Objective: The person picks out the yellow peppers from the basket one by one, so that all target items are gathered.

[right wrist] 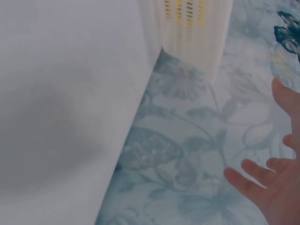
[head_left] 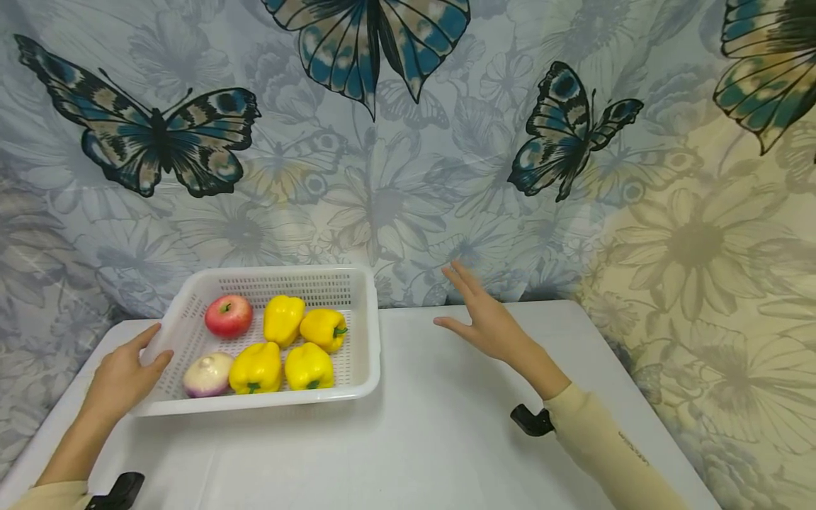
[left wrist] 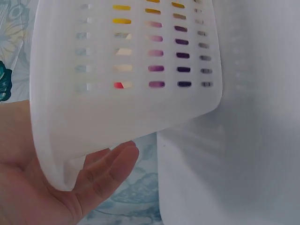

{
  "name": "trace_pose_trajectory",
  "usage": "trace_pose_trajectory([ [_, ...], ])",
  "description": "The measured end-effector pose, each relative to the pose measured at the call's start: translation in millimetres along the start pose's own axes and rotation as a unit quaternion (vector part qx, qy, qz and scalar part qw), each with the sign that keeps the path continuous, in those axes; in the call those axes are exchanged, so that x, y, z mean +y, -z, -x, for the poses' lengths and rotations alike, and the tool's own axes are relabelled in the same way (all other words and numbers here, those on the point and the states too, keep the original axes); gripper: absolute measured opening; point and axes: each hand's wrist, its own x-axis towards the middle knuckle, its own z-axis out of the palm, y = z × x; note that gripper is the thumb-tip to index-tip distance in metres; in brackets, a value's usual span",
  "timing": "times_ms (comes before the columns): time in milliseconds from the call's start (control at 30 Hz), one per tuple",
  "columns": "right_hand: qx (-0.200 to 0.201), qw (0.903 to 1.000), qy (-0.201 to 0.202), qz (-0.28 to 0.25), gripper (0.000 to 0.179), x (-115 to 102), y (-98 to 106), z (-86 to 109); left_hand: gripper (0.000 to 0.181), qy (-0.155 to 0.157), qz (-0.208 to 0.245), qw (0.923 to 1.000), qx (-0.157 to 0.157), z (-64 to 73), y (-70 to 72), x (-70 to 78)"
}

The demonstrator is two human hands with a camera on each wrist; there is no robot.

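A white plastic basket (head_left: 366, 333) with slotted walls stands on the left half of the table. In it lie several yellow bell peppers (head_left: 256, 367), a red apple (head_left: 229, 316) and a white-and-purple onion (head_left: 208, 375). My left hand (head_left: 124, 379) holds the basket's left rim, its thumb over the rim; in the left wrist view the fingers (left wrist: 112, 171) show past the basket's end. To the right of the basket, apart from it, my right hand (head_left: 491, 322) hovers over the table with spread fingers, holding nothing.
The white table (head_left: 408, 453) runs back to a wall hanging (head_left: 382, 191) printed with butterflies and flowers. Black straps or mounts (head_left: 532, 420) show at both wrists. The table's back right corner lies beyond my right forearm.
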Motion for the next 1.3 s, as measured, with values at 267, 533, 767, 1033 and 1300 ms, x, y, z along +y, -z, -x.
trace_pose_trajectory([
  [267, -0.002, 0.9997, 0.024, -0.004, 0.082, -13.2, -11.3, -3.6, 0.052, 0.001, 0.028, 0.9983, 0.051, 2.7, -8.2, -2.8],
  [533, -0.007, 0.9976, 0.041, -0.055, 0.080, -25.4, -19.1, -11.6, 0.052, 0.014, 0.046, 0.9969, 0.063, 5.1, -12.2, -5.2],
  [767, -0.015, 0.9951, 0.050, -0.083, 0.080, -41.7, -24.8, -22.0, 0.052, 0.020, 0.056, 0.9964, 0.061, 5.3, -14.1, -3.5],
  [1033, -0.018, 0.9923, 0.069, -0.101, 0.078, -58.3, -34.5, -35.8, 0.052, 0.020, 0.059, 0.9957, 0.069, 5.9, -15.6, -2.2],
  [1300, -0.018, 0.9873, 0.091, -0.129, 0.074, -73.1, -47.2, -51.6, 0.052, 0.026, 0.071, 0.9947, 0.070, 6.0, -16.2, -2.4],
])
